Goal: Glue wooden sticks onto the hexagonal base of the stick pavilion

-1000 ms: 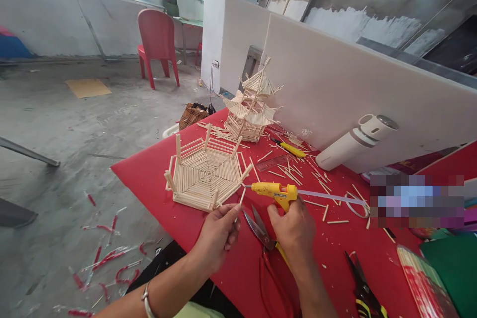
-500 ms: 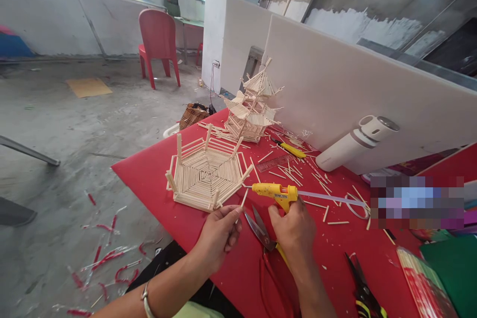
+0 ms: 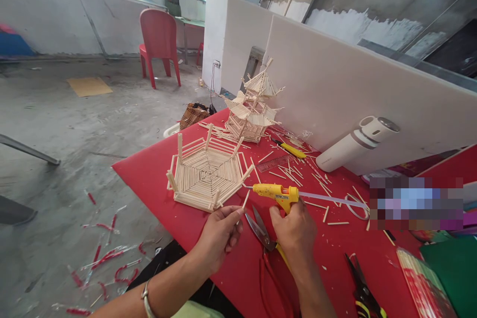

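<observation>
Between thumb and fingertips, my left hand (image 3: 222, 231) pinches a short wooden stick (image 3: 246, 199) that points up. My right hand (image 3: 294, 231) is wrapped round the grip of a yellow glue gun (image 3: 274, 192), its nozzle beside the tip of the stick. A pale glue stick (image 3: 328, 198) runs out of the gun's back. Just beyond my left hand lies an octagonal stick base (image 3: 208, 174) with upright posts and low rails along its edges. Scissors (image 3: 265, 238) with red handles lie partly under my right hand and wrist.
A stick-built pagoda (image 3: 253, 104) stands farther back on the red table (image 3: 149, 159). Loose sticks, a yellow cutter (image 3: 292, 149), a clear ruler (image 3: 275, 163) and a white bottle (image 3: 357, 144) lie to the right. Black pliers (image 3: 361, 285) and a stick pack (image 3: 425, 280) are nearer.
</observation>
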`<move>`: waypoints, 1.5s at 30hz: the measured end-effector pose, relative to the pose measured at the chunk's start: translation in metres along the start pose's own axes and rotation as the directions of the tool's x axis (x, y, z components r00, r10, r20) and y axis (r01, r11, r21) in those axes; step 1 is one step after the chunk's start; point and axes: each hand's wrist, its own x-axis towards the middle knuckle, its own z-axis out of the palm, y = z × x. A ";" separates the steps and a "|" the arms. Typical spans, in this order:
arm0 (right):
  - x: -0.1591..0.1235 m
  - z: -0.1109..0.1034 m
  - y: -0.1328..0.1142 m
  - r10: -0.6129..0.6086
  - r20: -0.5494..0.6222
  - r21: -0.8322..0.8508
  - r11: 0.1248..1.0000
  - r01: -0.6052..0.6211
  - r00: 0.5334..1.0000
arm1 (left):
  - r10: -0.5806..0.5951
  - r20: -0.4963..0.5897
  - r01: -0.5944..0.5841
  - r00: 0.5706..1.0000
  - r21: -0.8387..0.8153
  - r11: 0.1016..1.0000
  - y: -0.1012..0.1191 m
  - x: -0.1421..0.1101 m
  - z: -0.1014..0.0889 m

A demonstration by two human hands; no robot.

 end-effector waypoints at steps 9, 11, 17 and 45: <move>0.002 -0.002 -0.002 0.006 0.009 0.002 1.000 -0.006 1.000 | -0.001 0.017 0.001 1.000 0.000 1.000 -0.003 0.002 -0.002; 0.001 0.000 -0.001 0.002 0.009 0.015 1.000 -0.002 1.000 | 0.000 0.018 0.000 1.000 0.001 1.000 -0.004 0.003 -0.003; 0.002 0.001 -0.003 -0.006 -0.015 0.018 1.000 0.006 1.000 | -0.002 0.019 0.002 1.000 0.007 1.000 -0.001 0.000 -0.002; -0.047 -0.013 -0.025 -0.192 -0.089 0.051 0.979 0.197 0.977 | -0.065 0.020 0.065 0.998 0.044 0.997 -0.009 -0.029 -0.014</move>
